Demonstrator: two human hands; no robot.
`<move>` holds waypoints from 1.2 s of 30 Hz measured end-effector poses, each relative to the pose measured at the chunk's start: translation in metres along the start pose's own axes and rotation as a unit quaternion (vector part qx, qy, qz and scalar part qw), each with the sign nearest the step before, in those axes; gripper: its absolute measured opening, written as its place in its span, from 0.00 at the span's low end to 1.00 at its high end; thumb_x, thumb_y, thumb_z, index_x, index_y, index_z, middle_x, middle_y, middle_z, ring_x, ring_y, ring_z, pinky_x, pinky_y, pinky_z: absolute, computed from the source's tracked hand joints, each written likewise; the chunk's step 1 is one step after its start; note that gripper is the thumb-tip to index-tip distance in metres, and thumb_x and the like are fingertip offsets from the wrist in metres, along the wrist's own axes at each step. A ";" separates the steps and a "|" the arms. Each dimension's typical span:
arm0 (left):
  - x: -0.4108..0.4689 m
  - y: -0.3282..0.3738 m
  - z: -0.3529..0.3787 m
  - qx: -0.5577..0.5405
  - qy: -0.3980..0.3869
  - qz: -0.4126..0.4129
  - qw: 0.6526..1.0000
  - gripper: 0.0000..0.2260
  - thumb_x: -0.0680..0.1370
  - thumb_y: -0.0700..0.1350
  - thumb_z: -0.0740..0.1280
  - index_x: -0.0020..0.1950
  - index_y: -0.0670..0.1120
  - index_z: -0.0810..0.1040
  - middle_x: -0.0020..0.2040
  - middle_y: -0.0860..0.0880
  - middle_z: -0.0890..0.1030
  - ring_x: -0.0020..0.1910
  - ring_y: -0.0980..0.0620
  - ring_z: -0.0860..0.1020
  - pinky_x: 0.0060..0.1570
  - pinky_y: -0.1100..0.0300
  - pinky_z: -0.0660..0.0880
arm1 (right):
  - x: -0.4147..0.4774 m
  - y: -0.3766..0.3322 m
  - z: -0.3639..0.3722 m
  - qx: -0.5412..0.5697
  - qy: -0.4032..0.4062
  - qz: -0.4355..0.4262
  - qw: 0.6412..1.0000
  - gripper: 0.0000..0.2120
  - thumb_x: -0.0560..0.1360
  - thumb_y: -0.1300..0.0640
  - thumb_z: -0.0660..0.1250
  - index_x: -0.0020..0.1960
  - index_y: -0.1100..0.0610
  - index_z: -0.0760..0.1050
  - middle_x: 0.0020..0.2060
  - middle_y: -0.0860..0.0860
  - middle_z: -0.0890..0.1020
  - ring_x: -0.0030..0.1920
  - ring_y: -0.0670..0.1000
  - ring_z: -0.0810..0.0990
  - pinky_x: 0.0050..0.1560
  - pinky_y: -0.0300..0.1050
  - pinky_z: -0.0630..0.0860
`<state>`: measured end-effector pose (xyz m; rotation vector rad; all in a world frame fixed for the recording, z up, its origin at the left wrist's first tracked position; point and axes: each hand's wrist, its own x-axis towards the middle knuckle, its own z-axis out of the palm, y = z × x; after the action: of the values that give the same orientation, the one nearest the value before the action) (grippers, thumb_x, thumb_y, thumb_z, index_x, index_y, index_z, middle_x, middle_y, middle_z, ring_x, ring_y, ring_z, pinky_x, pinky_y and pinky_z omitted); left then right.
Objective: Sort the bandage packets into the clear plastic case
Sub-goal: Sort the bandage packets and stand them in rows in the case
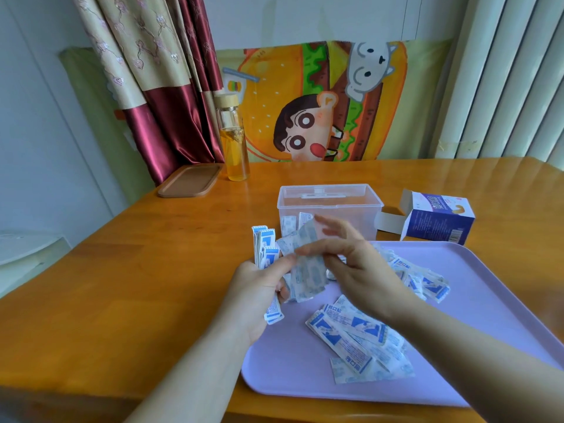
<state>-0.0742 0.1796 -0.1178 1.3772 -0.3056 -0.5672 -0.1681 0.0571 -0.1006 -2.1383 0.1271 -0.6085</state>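
Tray (503, 300) corner beyond the right edge; box (439, 221) print illegible; case (329, 206) contents partly behind hands (360, 270).

Table (122, 270): bears all items below; curtain (158, 87) and wall hanging (320, 102) stand behind its far edge.
Tray (457, 300): on the table, near right.
Case (329, 206): on the table, just behind the tray's far left corner — a few packets (290, 224) inside.
Loose packets (357, 340): on the tray, one heap at the front, another (427, 282) behind it to the right.
Carton (439, 221): on the table, right of the case, behind the tray.
Bottle (233, 138): upright, behind and left of the case.
Flat lid (189, 180): just left of the bottle.
Left hand (259, 288): over the tray's left edge, before the case, holding a bundle (265, 248).
Right hand (357, 267): just right of it, pinching one packet (305, 270) between the two.
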 end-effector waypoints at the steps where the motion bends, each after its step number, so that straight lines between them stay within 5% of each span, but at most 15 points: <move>1: 0.000 0.000 0.001 0.001 0.001 0.001 1.000 0.05 0.76 0.41 0.69 0.41 0.42 0.76 0.26 0.49 0.65 0.24 0.54 0.66 0.30 0.60 0.64 | -0.001 0.002 0.003 0.022 -0.011 0.006 1.000 0.24 0.79 0.68 0.55 0.47 0.41 0.80 0.63 0.46 0.71 0.64 0.44 0.70 0.62 0.41 0.70; 6: 0.004 0.009 0.001 -0.013 0.005 0.004 1.000 0.06 0.75 0.43 0.70 0.42 0.43 0.76 0.24 0.51 0.67 0.28 0.50 0.68 0.39 0.51 0.69 | 0.007 -0.003 0.003 0.110 -0.006 0.053 0.992 0.17 0.77 0.62 0.54 0.51 0.52 0.81 0.49 0.50 0.80 0.49 0.44 0.78 0.48 0.32 0.71; 12: 0.011 0.019 -0.001 0.021 0.023 0.018 0.999 0.03 0.75 0.42 0.70 0.43 0.43 0.78 0.24 0.51 0.68 0.21 0.57 0.68 0.33 0.59 0.69 | 0.025 -0.006 0.006 0.069 0.036 0.078 0.994 0.07 0.76 0.61 0.66 0.50 0.55 0.81 0.27 0.44 0.76 0.24 0.41 0.70 0.26 0.31 0.68; 15: 0.015 0.020 -0.010 -0.048 0.025 -0.015 0.998 0.03 0.77 0.41 0.67 0.50 0.45 0.79 0.34 0.49 0.74 0.19 0.60 0.64 0.29 0.64 0.68 | 0.036 0.004 0.011 0.088 0.070 0.133 0.985 0.06 0.73 0.62 0.69 0.44 0.52 0.81 0.33 0.52 0.80 0.29 0.46 0.74 0.33 0.39 0.72; 18: 0.020 0.019 -0.025 -0.143 0.067 -0.048 0.986 0.05 0.79 0.39 0.64 0.52 0.45 0.78 0.49 0.47 0.81 0.20 0.60 0.64 0.24 0.68 0.69 | 0.042 0.019 0.017 0.019 0.039 0.172 0.984 0.05 0.73 0.64 0.70 0.46 0.57 0.81 0.33 0.50 0.80 0.25 0.40 0.75 0.29 0.31 0.71; 25: 0.019 0.023 -0.036 -0.218 0.071 -0.112 0.967 0.06 0.80 0.41 0.62 0.51 0.44 0.78 0.42 0.48 0.79 0.19 0.59 0.64 0.26 0.69 0.70 | 0.045 0.026 0.039 -0.169 -0.057 0.148 0.973 0.22 0.72 0.56 0.71 0.64 0.53 0.70 0.50 0.51 0.81 0.40 0.47 0.75 0.34 0.36 0.69; 31: 0.013 0.024 -0.033 -0.256 0.034 -0.132 0.957 0.07 0.80 0.42 0.61 0.49 0.42 0.77 0.36 0.48 0.78 0.20 0.59 0.67 0.29 0.64 0.78 | 0.042 0.012 0.020 -0.204 -0.020 0.090 0.975 0.29 0.70 0.46 0.71 0.68 0.49 0.67 0.60 0.48 0.77 0.52 0.48 0.77 0.49 0.40 0.72; 33: 0.008 0.023 -0.025 -0.262 0.004 -0.154 0.953 0.07 0.80 0.42 0.61 0.46 0.42 0.76 0.31 0.49 0.75 0.21 0.58 0.68 0.28 0.63 0.77 | 0.033 -0.002 0.007 -0.140 -0.062 0.018 0.988 0.38 0.66 0.46 0.76 0.71 0.46 0.62 0.65 0.45 0.71 0.56 0.43 0.72 0.54 0.36 0.71; 36: -0.003 0.020 -0.005 -0.247 -0.061 -0.185 0.949 0.08 0.79 0.42 0.61 0.41 0.44 0.74 0.27 0.50 0.70 0.21 0.57 0.68 0.29 0.63 0.77 | 0.010 -0.020 -0.001 -0.194 -0.182 -0.061 0.962 0.59 0.60 0.43 0.79 0.75 0.39 0.39 0.74 0.41 0.51 0.71 0.40 0.56 0.65 0.31 0.60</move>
<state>-0.0702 0.1867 -0.0986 0.9135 0.0074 -0.9704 -0.1622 0.0656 -0.0802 -2.6176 -0.0968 -0.2620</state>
